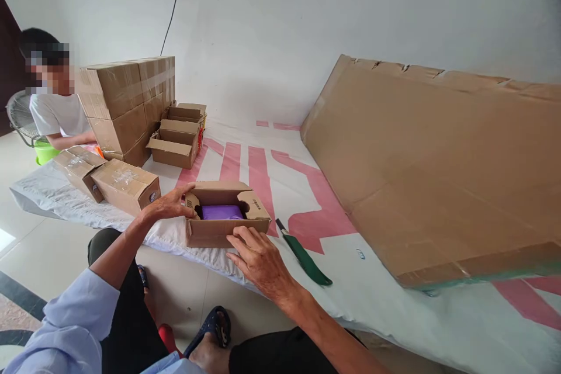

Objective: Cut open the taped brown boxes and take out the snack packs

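Note:
A small cardboard box [210,232] lies on the covered surface in front of me with its top side open. Inside it is a purple packet or item [222,212], partly hidden by the inner side flaps. My left hand [172,204] grips the box's left end, thumb and fingers around its edge. At the front wall, my right hand [258,257] rests its fingertips near the upper edge, fingers loosely bent and apart. Just right of the box lies a curved tool with a dark green blade or sheath [307,258] and a dark handle.
Two taped boxes [127,181] sit to the left, before a tall stack of cartons [125,105]. Several open boxes [175,146] stand behind. A large cardboard sheet or carton [438,175] leans at right. A person [61,111] sits at far left.

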The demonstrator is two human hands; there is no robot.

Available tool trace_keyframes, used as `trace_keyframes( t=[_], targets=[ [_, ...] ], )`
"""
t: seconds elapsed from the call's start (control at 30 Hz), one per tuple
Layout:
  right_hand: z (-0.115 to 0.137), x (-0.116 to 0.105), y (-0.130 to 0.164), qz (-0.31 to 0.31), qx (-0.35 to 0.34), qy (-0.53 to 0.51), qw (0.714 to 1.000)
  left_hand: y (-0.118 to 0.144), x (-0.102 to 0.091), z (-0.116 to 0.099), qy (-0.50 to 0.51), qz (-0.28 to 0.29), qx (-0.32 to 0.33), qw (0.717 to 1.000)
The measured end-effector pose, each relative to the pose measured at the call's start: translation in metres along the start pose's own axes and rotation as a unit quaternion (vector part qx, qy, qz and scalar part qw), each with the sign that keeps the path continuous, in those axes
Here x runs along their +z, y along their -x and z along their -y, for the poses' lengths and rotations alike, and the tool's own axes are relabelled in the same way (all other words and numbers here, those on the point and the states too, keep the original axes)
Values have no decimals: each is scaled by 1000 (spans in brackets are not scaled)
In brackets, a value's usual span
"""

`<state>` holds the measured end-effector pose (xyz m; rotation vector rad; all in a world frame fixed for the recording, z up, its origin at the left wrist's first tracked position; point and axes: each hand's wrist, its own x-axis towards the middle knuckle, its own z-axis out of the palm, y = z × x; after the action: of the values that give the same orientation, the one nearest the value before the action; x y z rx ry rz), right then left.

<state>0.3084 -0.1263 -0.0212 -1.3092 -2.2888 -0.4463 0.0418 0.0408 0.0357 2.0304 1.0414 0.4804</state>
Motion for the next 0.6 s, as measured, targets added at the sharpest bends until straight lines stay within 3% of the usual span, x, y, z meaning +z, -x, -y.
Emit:
trace_keyframes(
  t=[0.2, 0.33, 0.5, 0.6],
  targets=[
    [-13, -4, -10, -62, 21, -30, 997, 2, 0, -3, -19, 14, -8, 1000],
    [-18, -6, -24, -23, 48, 5, 999, 0, 1, -3, -26, 1, -26, 999],
    [4, 6, -32, -13, 54, 19, 998, 2, 5, -11, -91, -43, -6, 995],
    [17, 1, -37, -10, 59, -4, 998, 5, 9, -15, -142, -70, -17, 987]
  ],
)
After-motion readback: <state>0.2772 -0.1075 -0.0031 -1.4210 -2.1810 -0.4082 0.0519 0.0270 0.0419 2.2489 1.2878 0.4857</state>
